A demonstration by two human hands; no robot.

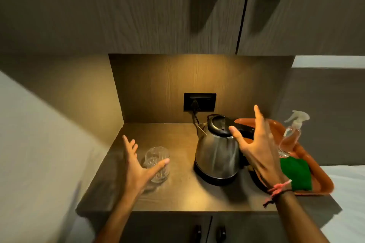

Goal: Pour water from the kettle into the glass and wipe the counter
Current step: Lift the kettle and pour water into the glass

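Both our hands are up over the tabletop (177, 197), fingers spread and holding nothing. Our left hand (138, 165) hangs at about seven o'clock on the surface, palm turned inward, thumb reaching across the front of the glass (158, 163). From this angle we cannot tell whether the thumb touches it. The glass stands upright on the tabletop, clear and looking empty (the blur makes that hard to judge).

Over at three o'clock from the glass, well apart from it, sits the kettle (216, 156), steel body on its dark base, black lid shut, handle pointing toward two o'clock. Our right hand (256, 148) is open just beside it, thumb near the handle's root, fingers (257, 116) pointing up, not gripping anything. A red thread band (276, 190) wraps that wrist.

Behind the kettle, at twelve o'clock, a cord (195, 116) runs up to the black socket (199, 102) on the back panel.

At the right edge lies an orange tray (320, 181), carrying a green cloth (296, 173) and a clear spray bottle (290, 134) standing upright.
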